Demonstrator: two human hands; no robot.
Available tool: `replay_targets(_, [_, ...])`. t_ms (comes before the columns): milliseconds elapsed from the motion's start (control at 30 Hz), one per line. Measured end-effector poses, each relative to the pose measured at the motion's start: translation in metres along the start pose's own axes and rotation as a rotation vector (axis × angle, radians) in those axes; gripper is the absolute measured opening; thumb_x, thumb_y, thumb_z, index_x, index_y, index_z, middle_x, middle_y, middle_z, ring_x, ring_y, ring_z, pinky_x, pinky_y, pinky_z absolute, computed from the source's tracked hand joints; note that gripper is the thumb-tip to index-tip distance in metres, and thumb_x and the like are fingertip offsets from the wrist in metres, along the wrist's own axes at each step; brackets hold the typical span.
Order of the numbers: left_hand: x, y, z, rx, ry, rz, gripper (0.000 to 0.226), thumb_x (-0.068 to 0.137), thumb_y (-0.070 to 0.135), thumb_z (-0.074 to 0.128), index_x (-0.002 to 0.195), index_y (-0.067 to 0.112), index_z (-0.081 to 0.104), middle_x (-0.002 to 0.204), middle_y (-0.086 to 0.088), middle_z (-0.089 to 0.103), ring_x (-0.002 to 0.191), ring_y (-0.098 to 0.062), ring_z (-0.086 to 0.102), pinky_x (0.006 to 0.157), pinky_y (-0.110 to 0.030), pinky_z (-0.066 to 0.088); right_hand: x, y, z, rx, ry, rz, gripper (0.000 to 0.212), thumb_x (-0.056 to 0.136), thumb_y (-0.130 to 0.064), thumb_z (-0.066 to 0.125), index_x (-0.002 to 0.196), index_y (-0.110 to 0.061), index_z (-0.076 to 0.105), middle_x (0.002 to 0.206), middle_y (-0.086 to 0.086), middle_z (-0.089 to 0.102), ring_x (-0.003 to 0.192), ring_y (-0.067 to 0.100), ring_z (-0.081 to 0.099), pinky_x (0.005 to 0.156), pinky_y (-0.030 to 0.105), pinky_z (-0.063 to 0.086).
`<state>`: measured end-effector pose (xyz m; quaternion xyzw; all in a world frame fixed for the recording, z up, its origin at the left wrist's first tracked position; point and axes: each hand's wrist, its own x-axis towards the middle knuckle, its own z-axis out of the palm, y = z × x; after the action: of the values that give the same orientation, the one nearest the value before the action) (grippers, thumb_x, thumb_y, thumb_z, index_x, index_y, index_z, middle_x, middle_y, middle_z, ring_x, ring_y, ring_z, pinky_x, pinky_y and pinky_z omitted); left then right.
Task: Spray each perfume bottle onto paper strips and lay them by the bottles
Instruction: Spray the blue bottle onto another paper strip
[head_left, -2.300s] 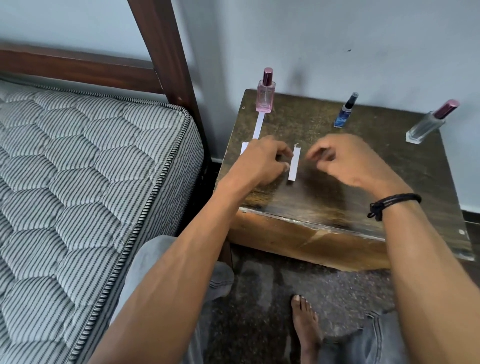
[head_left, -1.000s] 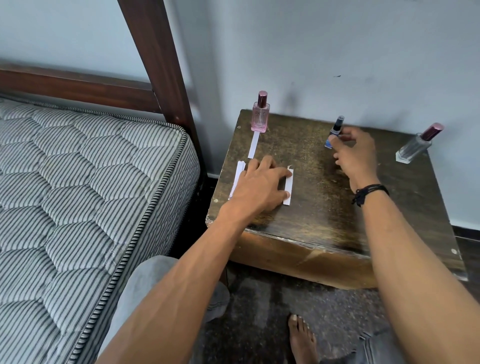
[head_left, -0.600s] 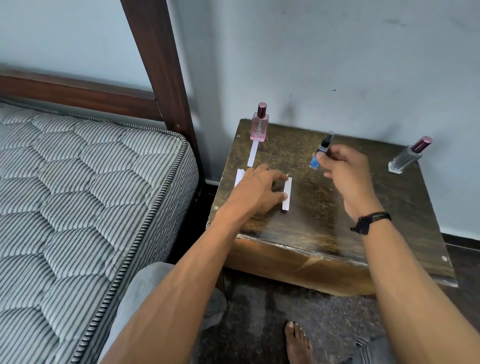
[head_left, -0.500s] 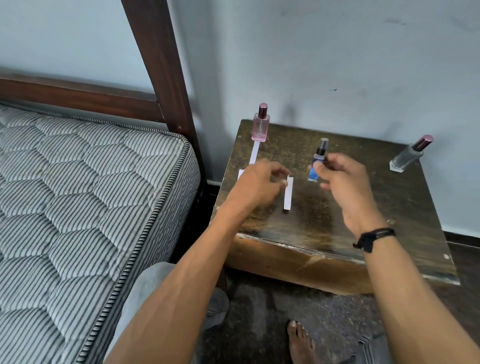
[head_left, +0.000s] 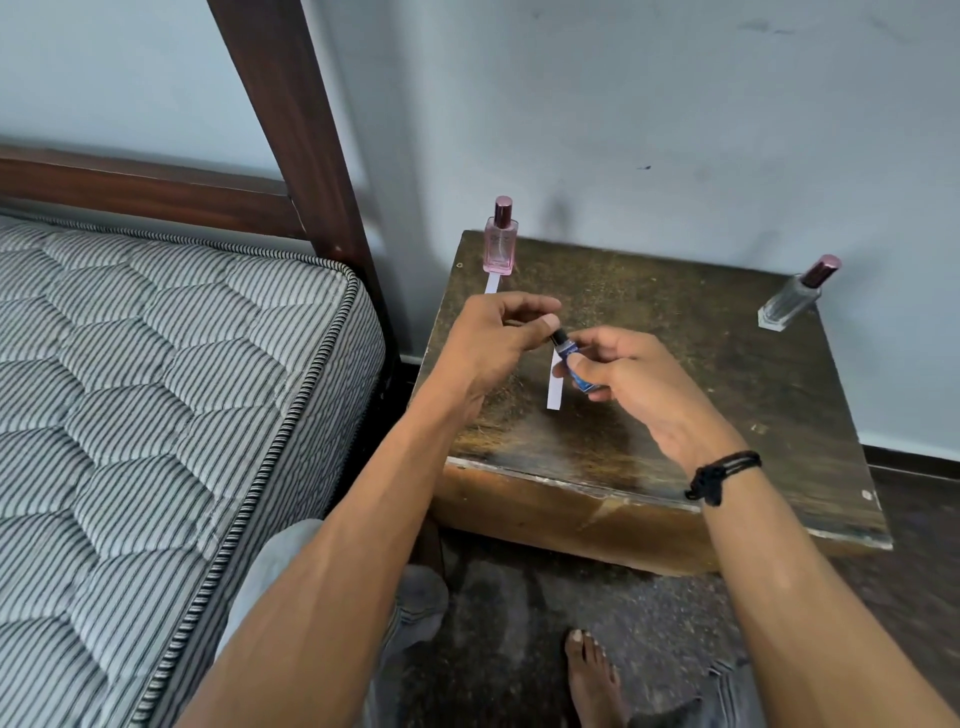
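Wood table (head_left: 727, 400), both hands (head_left: 491, 340) (head_left: 631, 376) gripping blue btl (head_left: 581, 380)

Black cord bracelet (head_left: 722, 474), grey trousers (head_left: 415, 603), perhaps denim.

- Seen from the middle of the table (head_left: 727, 395), the pink bottle (head_left: 501, 244) stands at 11 o'clock and the clear bottle (head_left: 792, 301) at 2.
- The wall (head_left: 675, 130) closes off 12.
- At 9 o'clock, the left hand (head_left: 493, 338) and right hand (head_left: 634, 374) hold the blue bottle (head_left: 574, 364).
- The tabletop is bare from 3 to 5.
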<state>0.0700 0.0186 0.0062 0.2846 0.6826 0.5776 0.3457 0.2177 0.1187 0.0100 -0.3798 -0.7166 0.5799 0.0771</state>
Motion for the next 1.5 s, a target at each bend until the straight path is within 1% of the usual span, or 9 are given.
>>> replay_targets(200, [0.001,0.000,0.001,0.005,0.071,0.026,0.014,0.088,0.005,0.074,0.101,0.009,0.078,0.093,-0.007,0.076,0.085,-0.010,0.070,0.093,-0.032,0.058,0.001,-0.003,0.001,-0.034,-0.008,-0.012,0.019,0.103,-0.016,0.062,0.119,-0.024,0.070,0.096,-0.010,0.080,0.104,0.012,0.069,0.081,0.031,0.050])
replay_targets(333, [0.000,0.003,0.001,0.025,0.124,0.056,0.013,0.085,0.006,0.076,0.096,0.012,0.079,0.087,-0.002,0.076,0.085,-0.011,0.071,0.094,-0.036,0.058,0.001,-0.007,0.002,-0.035,-0.005,-0.024,0.017,0.103,-0.015,0.062,0.114,-0.025,0.071,0.095,-0.007,0.080,0.103,0.014,0.069,0.080,0.031,0.049])
replay_targets(500, [-0.002,0.007,-0.001,0.045,0.150,0.090,0.013,0.086,0.006,0.075,0.093,0.015,0.079,0.082,0.007,0.074,0.077,-0.002,0.068,0.084,-0.022,0.056,-0.001,-0.013,0.005,-0.026,-0.009,-0.045,0.016,0.103,-0.013,0.061,0.104,-0.026,0.071,0.092,-0.003,0.080,0.089,0.012,0.065,0.073,0.027,0.046])
replay_targets(600, [-0.001,0.003,-0.003,0.053,0.159,0.083,0.014,0.085,0.008,0.076,0.090,0.021,0.079,0.084,0.008,0.076,0.081,-0.005,0.070,0.083,-0.023,0.055,-0.001,-0.014,0.008,-0.042,0.006,-0.060,0.018,0.103,-0.013,0.061,0.098,-0.028,0.069,0.088,-0.005,0.078,0.081,0.009,0.062,0.070,0.024,0.042])
replay_targets(833, [0.005,-0.002,-0.006,0.056,0.175,0.068,0.019,0.083,0.011,0.077,0.082,0.030,0.079,0.087,0.006,0.078,0.094,-0.017,0.073,0.097,-0.042,0.056,0.002,-0.013,0.016,-0.117,0.064,-0.088,0.016,0.102,-0.019,0.062,0.095,-0.032,0.070,0.084,-0.011,0.078,0.085,0.014,0.064,0.093,0.050,0.052])
replay_targets(1033, [0.009,-0.003,-0.010,0.020,0.202,0.070,0.017,0.083,0.009,0.077,0.085,0.025,0.081,0.088,0.000,0.078,0.094,-0.021,0.073,0.095,-0.042,0.057,0.003,-0.018,0.021,-0.148,0.082,-0.103,0.014,0.102,-0.021,0.062,0.110,-0.029,0.070,0.090,-0.010,0.077,0.095,0.014,0.069,0.098,0.052,0.055])
replay_targets(1167, [0.008,0.001,-0.008,-0.001,0.166,0.094,0.015,0.085,0.004,0.075,0.092,0.017,0.080,0.092,-0.005,0.077,0.091,-0.016,0.073,0.090,-0.033,0.059,0.001,-0.017,0.018,-0.136,0.082,-0.104,0.013,0.102,-0.024,0.062,0.112,-0.029,0.069,0.096,-0.008,0.077,0.099,0.015,0.070,0.098,0.052,0.055])
replay_targets(1367, [0.004,0.007,-0.015,-0.086,0.060,0.079,0.015,0.086,-0.002,0.072,0.100,0.002,0.076,0.101,-0.020,0.074,0.095,-0.023,0.072,0.092,-0.030,0.057,-0.005,-0.016,0.020,-0.002,0.067,-0.136,0.011,0.104,-0.036,0.061,0.110,-0.029,0.067,0.093,0.012,0.074,0.077,0.014,0.071,0.074,0.033,0.061])
replay_targets(1500, [0.004,0.005,-0.017,-0.044,0.009,0.046,0.017,0.084,0.004,0.077,0.101,0.006,0.078,0.098,-0.013,0.077,0.098,-0.022,0.073,0.098,-0.033,0.056,-0.001,-0.016,0.025,-0.064,0.084,-0.158,0.017,0.103,-0.044,0.059,0.106,-0.029,0.067,0.090,0.012,0.073,0.068,0.014,0.069,0.070,0.039,0.057])
